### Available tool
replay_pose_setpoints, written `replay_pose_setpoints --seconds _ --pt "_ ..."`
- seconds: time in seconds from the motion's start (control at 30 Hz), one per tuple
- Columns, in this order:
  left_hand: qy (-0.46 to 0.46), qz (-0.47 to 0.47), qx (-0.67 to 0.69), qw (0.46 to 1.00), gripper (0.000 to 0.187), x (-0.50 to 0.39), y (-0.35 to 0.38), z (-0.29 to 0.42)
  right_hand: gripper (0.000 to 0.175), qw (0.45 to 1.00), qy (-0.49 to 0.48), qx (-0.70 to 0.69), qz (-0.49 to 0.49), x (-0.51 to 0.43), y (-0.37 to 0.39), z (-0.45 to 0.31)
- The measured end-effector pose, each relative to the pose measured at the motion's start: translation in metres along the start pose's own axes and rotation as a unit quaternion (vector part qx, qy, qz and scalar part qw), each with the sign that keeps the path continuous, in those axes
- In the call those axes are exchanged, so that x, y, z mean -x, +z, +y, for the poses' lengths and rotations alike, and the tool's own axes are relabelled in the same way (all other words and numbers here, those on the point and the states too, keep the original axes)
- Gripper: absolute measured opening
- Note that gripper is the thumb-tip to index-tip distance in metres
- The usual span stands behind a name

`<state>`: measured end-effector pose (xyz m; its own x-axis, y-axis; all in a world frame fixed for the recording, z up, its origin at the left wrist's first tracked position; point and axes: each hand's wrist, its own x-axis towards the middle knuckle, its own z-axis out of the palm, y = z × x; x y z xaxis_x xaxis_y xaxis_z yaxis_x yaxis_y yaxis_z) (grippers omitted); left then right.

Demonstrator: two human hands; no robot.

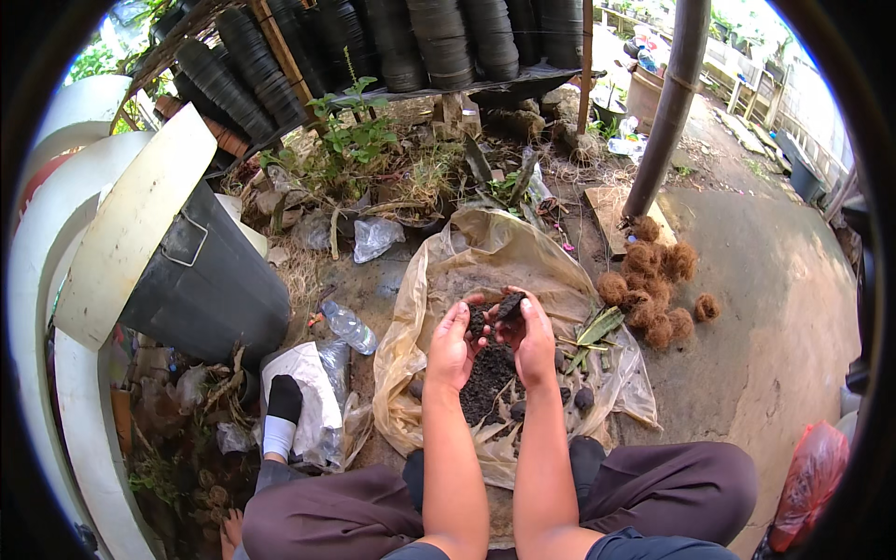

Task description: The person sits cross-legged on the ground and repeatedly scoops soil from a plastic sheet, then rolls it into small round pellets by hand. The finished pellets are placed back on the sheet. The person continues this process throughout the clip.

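Note:
My left hand (449, 350) and my right hand (530, 341) are raised close together, palms facing, over a heap of dark soil (486, 381). A crumbly soil clump (477, 320) lies in the curled fingers of the left one. Between the right thumb and fingers sits another dark soil lump (512, 306). The heap rests on a spread, wrinkled plastic sheet (518, 241). Several round dark balls (583, 399) lie on the sheet around the soil. Cut green leaf pieces (599, 326) are on its right side.
Several brown fibre balls (656, 280) lie on the concrete floor (770, 301), near a leaning pole (665, 105). At left stand a large black bucket (210, 280) and a plastic bottle (348, 327). Another person's foot (280, 420) rests beside the sheet. Stacked black pots (441, 49) fill a rack behind.

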<state>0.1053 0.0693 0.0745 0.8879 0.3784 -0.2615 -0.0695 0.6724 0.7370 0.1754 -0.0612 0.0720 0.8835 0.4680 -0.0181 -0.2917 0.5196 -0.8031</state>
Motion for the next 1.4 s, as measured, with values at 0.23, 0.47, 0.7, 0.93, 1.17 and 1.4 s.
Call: replay_pose_setpoints --seconds 0.23,0.47,0.7,0.93,1.17,1.4 --pt "0.006 -0.022 -0.018 1.0 0.019 0.011 0.005 0.008 0.033 0.999 -0.025 0.033 0.025 0.002 -0.002 -0.008" --pt "0.279 -0.013 -0.366 0.888 0.027 0.019 0.022 0.019 0.025 0.992 -0.066 0.1 0.027 0.001 0.004 -0.006" --pt "0.301 0.018 -0.444 0.844 0.027 0.024 0.03 0.024 0.024 0.99 -0.085 0.111 0.01 0.0 0.006 -0.009" --pt "0.286 0.005 -0.444 0.849 0.019 0.023 0.029 0.023 0.026 0.991 -0.075 0.114 0.002 0.002 0.008 -0.013" --pt "0.326 0.002 -0.47 0.82 0.016 0.023 0.03 0.024 0.026 0.987 -0.077 0.141 -0.016 0.003 0.008 -0.014" --pt "0.339 0.006 -0.446 0.828 0.017 0.021 0.029 0.019 0.025 0.985 -0.081 0.151 -0.012 0.001 0.006 -0.004"
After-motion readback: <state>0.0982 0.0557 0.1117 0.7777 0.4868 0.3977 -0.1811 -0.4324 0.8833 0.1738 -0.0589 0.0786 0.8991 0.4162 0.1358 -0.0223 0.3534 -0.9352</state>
